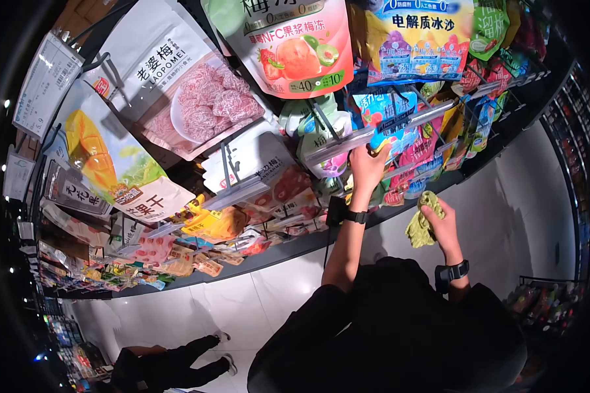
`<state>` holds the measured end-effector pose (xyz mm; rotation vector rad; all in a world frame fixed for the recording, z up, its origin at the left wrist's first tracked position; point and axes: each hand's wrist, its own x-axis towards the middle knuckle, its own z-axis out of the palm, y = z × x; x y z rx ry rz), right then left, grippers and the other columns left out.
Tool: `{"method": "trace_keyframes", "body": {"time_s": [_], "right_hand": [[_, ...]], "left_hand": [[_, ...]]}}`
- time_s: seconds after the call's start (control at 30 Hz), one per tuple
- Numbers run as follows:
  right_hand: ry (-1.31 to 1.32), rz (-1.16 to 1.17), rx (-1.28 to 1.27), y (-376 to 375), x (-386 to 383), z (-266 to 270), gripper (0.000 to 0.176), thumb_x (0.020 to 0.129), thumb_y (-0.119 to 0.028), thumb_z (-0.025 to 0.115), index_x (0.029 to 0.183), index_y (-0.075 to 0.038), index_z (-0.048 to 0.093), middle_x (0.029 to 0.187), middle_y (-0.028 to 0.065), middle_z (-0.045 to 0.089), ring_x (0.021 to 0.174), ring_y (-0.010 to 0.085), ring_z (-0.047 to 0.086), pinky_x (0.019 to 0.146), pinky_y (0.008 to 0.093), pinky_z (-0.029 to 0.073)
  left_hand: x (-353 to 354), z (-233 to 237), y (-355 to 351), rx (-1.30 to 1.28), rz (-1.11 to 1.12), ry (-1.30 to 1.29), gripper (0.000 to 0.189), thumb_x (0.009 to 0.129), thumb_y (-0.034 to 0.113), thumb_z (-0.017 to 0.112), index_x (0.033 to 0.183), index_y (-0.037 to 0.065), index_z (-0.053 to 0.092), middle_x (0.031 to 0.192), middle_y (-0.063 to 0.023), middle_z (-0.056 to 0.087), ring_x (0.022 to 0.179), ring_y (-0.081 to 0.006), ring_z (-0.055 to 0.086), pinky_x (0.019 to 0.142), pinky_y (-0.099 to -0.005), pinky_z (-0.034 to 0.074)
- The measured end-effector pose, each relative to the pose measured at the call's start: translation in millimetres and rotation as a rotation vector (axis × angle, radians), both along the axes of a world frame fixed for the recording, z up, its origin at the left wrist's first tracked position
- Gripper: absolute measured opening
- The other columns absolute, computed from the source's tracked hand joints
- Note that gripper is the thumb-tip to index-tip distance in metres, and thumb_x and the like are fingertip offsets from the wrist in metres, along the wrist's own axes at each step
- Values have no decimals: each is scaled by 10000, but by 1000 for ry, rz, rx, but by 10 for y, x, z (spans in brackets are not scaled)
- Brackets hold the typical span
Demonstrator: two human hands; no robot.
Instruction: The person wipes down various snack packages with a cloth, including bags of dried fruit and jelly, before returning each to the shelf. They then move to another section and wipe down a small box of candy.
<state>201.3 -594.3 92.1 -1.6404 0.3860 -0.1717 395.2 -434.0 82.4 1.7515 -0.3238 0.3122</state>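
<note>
My left hand [367, 167] reaches up to the hanging snack bags. Its thumb and fingers close on the lower part of a blue snack bag [398, 139], just under a clear price-label strip [339, 145]. Part of those fingers is hidden behind the bag. Lower and to the right, my right hand [444, 229] is closed around a crumpled yellow-green cloth [421, 230], held away from the rack. A dark band is on each wrist.
Large display pouches, one pink [301, 49], one yellow [419, 39] and one white [177, 85], hang above. Metal hooks and label strips jut out from the rack. Another person [170, 363] stands on the tiled floor [242, 298] at lower left.
</note>
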Motion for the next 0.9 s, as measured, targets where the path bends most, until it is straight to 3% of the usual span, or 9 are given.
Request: {"method": "trace_keyframes", "body": {"time_s": [0.1,0.13,0.23,0.3,0.37,0.4,0.5,0.73,0.9], "right_hand": [[14,-38,-10,36,-126,-54,202,922,-138,699,1046,19,668,849,-2,645,770,61,569,705,254,487],[21,-53,6,44,-168,-59,203,924,-138,698,1046,21,667,850,-2,645,768,62,572,703,253,487],[26,-98,45,68,-255,-60,214,927,-143,698,1056,25,666,856,-3,647,767,64,578,705,251,490],[27,-120,66,36,-296,-92,224,928,-147,698,1066,27,665,860,-3,649,768,66,583,708,251,493],[22,-145,93,-48,-319,-153,256,932,-152,697,1107,32,665,882,2,660,779,70,593,722,249,498],[25,-136,80,-101,-312,-184,275,935,-148,691,1139,34,663,906,12,673,792,72,597,732,250,502],[12,-106,74,-248,-260,-196,277,937,-145,688,1146,34,663,924,17,679,804,74,600,734,252,503],[-33,-49,125,-764,-259,-88,324,946,-157,674,1208,30,637,1012,33,677,889,85,606,806,258,499],[-169,211,286,-1011,-277,64,501,906,-277,714,1279,32,589,1113,61,656,987,112,606,901,293,489]], "left_hand": [[-112,86,48,-28,-69,66,320,819,79,790,1094,15,641,933,-99,678,805,-131,643,725,-298,507],[-128,61,46,-112,-85,29,308,828,138,781,1035,-28,623,927,-181,669,791,-299,630,741,-367,497],[-184,79,90,-310,-199,2,345,859,133,757,1122,-26,600,938,-163,675,806,-243,638,752,-361,504],[-283,266,178,-410,-335,109,327,934,104,686,1207,-22,558,980,-73,680,855,-120,606,765,-306,504],[-330,370,220,-455,-404,156,333,949,81,659,1244,-17,540,1009,-49,674,871,-102,607,775,-280,503],[-352,405,236,-446,-460,190,371,962,41,597,1320,9,505,1151,-51,637,1008,-100,590,881,-268,482],[-454,531,144,-604,-485,135,340,968,33,581,1298,-7,509,1117,-46,640,963,-93,593,845,-272,493],[-876,520,-16,-539,-402,297,450,933,67,606,1356,0,467,1178,-70,622,1056,-132,593,923,-302,481],[-1353,295,-88,-676,-421,515,460,946,63,611,1376,23,452,1269,-95,589,1120,-163,595,934,-317,497]]}}
